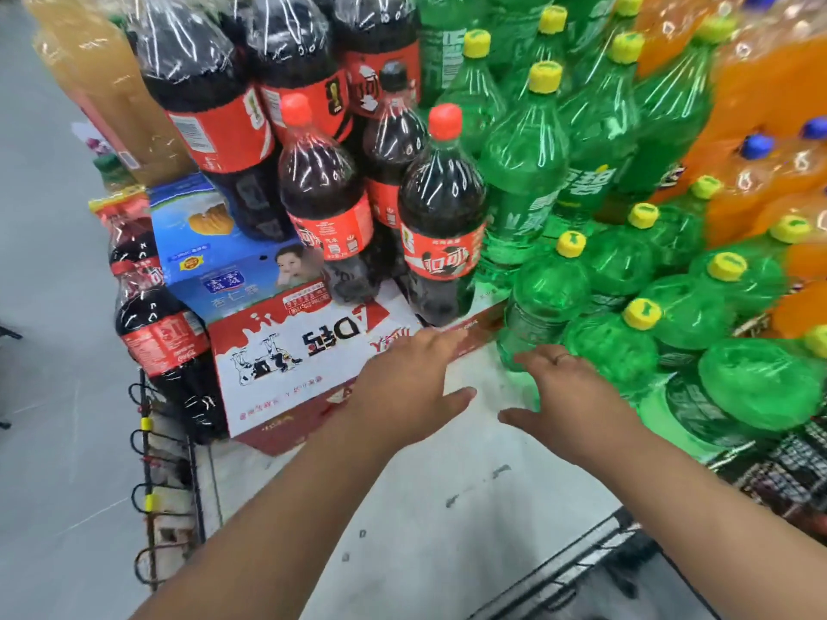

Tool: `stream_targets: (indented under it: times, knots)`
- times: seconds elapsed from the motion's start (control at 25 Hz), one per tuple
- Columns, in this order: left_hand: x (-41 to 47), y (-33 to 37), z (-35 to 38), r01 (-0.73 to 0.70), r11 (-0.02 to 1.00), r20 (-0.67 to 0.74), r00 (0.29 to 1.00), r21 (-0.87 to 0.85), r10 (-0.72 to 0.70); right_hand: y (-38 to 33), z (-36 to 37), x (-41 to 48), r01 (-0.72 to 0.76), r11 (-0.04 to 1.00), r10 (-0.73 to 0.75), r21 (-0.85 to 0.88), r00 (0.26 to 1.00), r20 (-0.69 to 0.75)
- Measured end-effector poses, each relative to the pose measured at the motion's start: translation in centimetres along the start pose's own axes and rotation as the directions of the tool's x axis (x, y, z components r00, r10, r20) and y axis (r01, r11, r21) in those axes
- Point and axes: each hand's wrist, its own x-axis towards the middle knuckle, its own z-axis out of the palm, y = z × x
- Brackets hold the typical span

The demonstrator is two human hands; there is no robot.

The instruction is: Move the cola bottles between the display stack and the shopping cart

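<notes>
Cola bottle [441,217] stands upright on the red-and-white carton [286,355], at twelve o'clock just beyond both empty hands; left hand [409,387] lies nearer, fingers loosely spread, right hand [568,396] likewise spread, nothing gripped
</notes>
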Motion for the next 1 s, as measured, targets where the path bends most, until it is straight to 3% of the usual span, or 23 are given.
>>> stream_targets:
  times: [0.16, 0.32, 0.52, 1.0]
  knots:
    - [-0.7, 6.7, 2.3, -0.110, 0.994, -0.003, 0.994, 0.007, 0.110, 5.4, -0.6, -4.9, -0.087, 0.996, 0.086, -0.016, 0.995, -0.058]
    - [-1.7, 13.1, 3.9, -0.183, 0.983, -0.015, 0.983, 0.008, 0.183, 10.4, -1.6, -10.1, -0.088, 0.996, 0.092, 0.031, 0.974, -0.207]
    - [-3.6, 22.7, 5.9, -0.276, 0.960, 0.013, 0.961, 0.047, 0.276, 17.8, -2.4, -18.1, -0.191, 0.981, 0.184, -0.015, 0.960, -0.212]
    - [-6.5, 43.0, 13.3, -0.515, 0.855, 0.119, 0.854, 0.055, 0.507, 32.8, -0.9, -35.3, -0.430, 0.888, 0.457, 0.163, 0.866, -0.204]
